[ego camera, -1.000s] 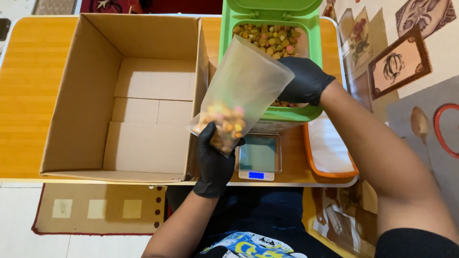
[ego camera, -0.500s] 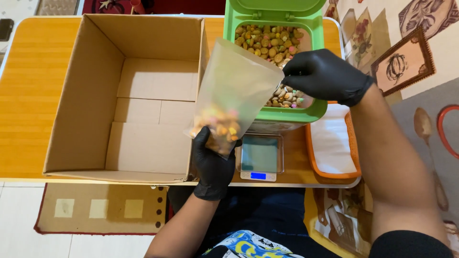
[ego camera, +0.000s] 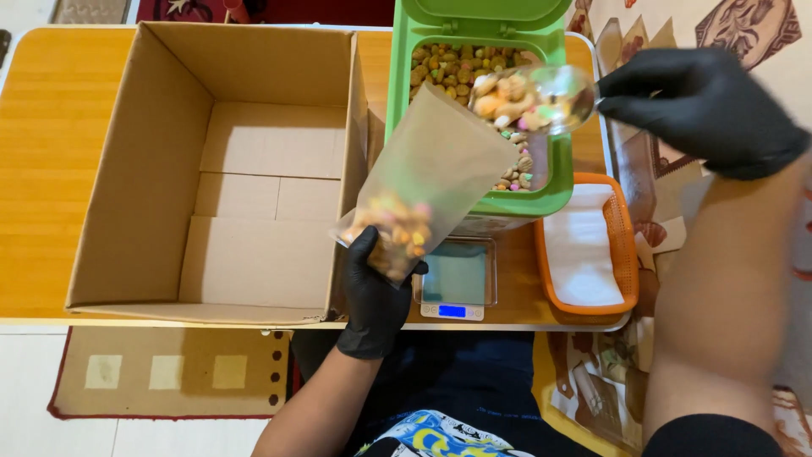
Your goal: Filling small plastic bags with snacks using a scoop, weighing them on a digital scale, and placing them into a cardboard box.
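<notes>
My left hand (ego camera: pixel 373 292), in a black glove, grips the bottom of a frosted plastic bag (ego camera: pixel 431 173) that tilts up to the right and holds some coloured kibble at its base. My right hand (ego camera: pixel 706 106), also gloved in black, holds a clear scoop (ego camera: pixel 534 97) heaped with kibble, raised above the green bin (ego camera: pixel 406 59) and just right of the bag's open mouth. The green bin stands open and is full of mixed brown, yellow and pink kibble (ego camera: pixel 452 66).
A large empty cardboard box (ego camera: pixel 135 169) fills the left of the wooden table (ego camera: pixel 42 127). A small digital scale (ego camera: pixel 455 279) with a lit blue display sits below the bag. An orange basket (ego camera: pixel 628 262) with white sheets lies at the right edge.
My right hand has lifted out of the green bin and moved up and to the right, bringing up a scoop full of kibble. The bag and my left hand have stayed in place.
</notes>
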